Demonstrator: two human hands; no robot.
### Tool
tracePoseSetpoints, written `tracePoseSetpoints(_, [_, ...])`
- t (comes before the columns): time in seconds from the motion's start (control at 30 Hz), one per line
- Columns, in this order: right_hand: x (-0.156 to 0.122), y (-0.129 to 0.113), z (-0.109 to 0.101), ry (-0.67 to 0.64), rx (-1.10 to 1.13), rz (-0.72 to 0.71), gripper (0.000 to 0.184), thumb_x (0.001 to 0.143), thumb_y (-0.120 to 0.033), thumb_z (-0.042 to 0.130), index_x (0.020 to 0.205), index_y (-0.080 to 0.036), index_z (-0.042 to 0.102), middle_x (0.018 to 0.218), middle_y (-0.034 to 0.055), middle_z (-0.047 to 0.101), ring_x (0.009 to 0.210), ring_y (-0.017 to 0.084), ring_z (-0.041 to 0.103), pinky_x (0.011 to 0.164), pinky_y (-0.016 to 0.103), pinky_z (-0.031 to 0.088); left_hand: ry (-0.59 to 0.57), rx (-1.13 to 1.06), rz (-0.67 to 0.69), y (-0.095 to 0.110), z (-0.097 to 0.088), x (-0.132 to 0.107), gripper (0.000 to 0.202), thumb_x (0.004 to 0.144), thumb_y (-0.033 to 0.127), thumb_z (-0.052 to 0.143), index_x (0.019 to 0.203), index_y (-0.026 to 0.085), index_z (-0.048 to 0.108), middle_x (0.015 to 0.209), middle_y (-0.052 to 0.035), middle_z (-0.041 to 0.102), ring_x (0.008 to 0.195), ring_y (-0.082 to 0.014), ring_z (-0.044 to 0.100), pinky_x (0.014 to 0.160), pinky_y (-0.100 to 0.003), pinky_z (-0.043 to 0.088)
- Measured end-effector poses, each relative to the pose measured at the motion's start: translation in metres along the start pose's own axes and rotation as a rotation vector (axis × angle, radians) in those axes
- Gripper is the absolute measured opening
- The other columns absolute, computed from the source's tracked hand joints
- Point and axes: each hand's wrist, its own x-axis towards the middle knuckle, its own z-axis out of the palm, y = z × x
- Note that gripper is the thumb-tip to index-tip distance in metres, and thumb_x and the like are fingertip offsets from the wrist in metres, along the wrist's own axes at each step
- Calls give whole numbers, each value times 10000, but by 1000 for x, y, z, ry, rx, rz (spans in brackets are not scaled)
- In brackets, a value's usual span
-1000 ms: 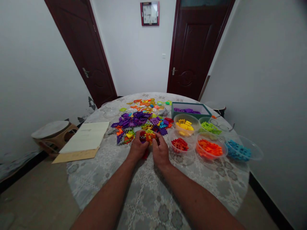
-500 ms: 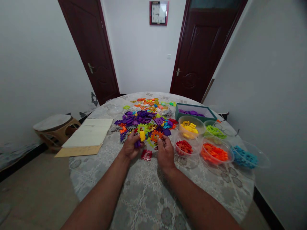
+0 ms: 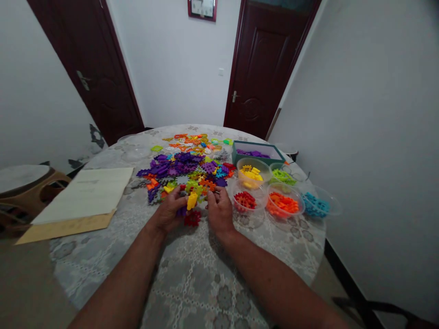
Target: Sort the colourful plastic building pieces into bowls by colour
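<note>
My left hand (image 3: 168, 211) grips a small cluster of plastic interlocking pieces, a yellow piece (image 3: 191, 200) on top and a purple one under it. My right hand (image 3: 219, 210) sits beside it with its fingertips on a grey piece at the near edge of the mixed pile (image 3: 185, 169); whether it grips that piece is unclear. A red piece (image 3: 192, 218) lies on the tablecloth between my two hands. The pile of purple, orange, green and yellow pieces spreads just beyond my fingers.
Clear bowls to the right hold sorted pieces: yellow (image 3: 251, 176), red (image 3: 245, 200), orange (image 3: 283, 204), green (image 3: 284, 176), blue (image 3: 317, 204). A teal box (image 3: 257, 152) holds purple ones. Papers (image 3: 82, 194) lie left on the round table (image 3: 206, 283); a stool (image 3: 24, 187) stands far left.
My left hand lifted a yellow-and-purple cluster out of the pile, and a red piece dropped onto the cloth between my hands. The camera view swung right and down.
</note>
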Motion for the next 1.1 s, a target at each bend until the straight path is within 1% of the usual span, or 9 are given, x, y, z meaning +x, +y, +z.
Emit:
tracePoseSetpoints(0.1, [-5, -12, -3, -7, -40, -3, 227, 986, -426, 598, 1107, -238, 640, 966, 20, 759, 867, 195, 705, 770, 301, 553, -28, 57, 7, 0, 6, -2, 520, 719, 242, 897, 1125, 194, 576, 866, -16, 709, 566, -119, 628, 448, -195, 482])
tracePoseSetpoints(0.27, [-6, -42, -24, -13, -145, -145, 206, 991, -395, 597, 1074, -228, 686, 979, 24, 747, 850, 191, 694, 782, 301, 539, 22, 10, -3, 0, 4, 0, 580, 708, 208, 890, 1188, 226, 565, 896, -18, 724, 616, -137, 663, 484, -207, 507])
tracePoseSetpoints(0.37, [4, -57, -42, -23, -222, -278, 192, 996, -336, 582, 1103, -227, 699, 1006, 33, 745, 885, 193, 694, 794, 299, 540, 63, -23, -24, -3, -2, 4, 610, 696, 185, 893, 1197, 253, 551, 931, -25, 732, 673, -165, 701, 492, -213, 515])
tracePoseSetpoints(0.53, [34, -70, -76, 8, -447, -445, 311, 986, -228, 532, 1247, -232, 702, 1187, 80, 755, 1078, 228, 691, 995, 357, 522, 58, -13, -28, -5, -3, 8, 594, 699, 173, 879, 1189, 271, 556, 916, -22, 731, 645, -162, 690, 493, -216, 515])
tracePoseSetpoints(0.6, [46, -71, -94, -7, -558, -432, 303, 974, -208, 525, 1192, -230, 735, 1172, 87, 771, 1098, 242, 695, 1027, 375, 507, 46, -7, -21, -5, 1, 7, 563, 709, 181, 871, 1173, 265, 565, 901, -17, 724, 629, -151, 671, 481, -206, 500])
tracePoseSetpoints(0.77, [68, -68, -151, -8, -760, -282, 281, 943, -216, 533, 1076, -225, 780, 1095, 80, 801, 993, 240, 722, 931, 361, 525, 46, -3, -19, -3, 11, 3, 514, 693, 177, 872, 1113, 232, 582, 871, -18, 700, 583, -127, 618, 439, -185, 455])
tracePoseSetpoints(0.9, [73, -62, -196, 69, -844, -231, 292, 925, -225, 525, 1069, -216, 779, 1073, 79, 798, 987, 232, 713, 913, 350, 517, 34, -5, -19, -5, 11, 5, 537, 693, 183, 877, 1133, 237, 576, 893, -26, 708, 603, -141, 634, 448, -202, 476])
tracePoseSetpoints(1.0, [71, -59, -220, 85, -890, -190, 308, 921, -218, 506, 1078, -208, 772, 1073, 82, 794, 988, 232, 709, 914, 355, 514, 6, 9, -17, -8, 9, 7, 533, 704, 199, 883, 1139, 234, 577, 891, -35, 716, 606, -144, 635, 450, -205, 480])
tracePoseSetpoints(1.1, [68, -55, -233, 71, -935, -158, 313, 920, -205, 500, 1073, -203, 772, 1081, 85, 794, 1004, 236, 708, 925, 359, 513, -14, 25, -17, -10, 8, 8, 510, 718, 220, 883, 1127, 231, 579, 874, -35, 716, 602, -146, 630, 446, -207, 480])
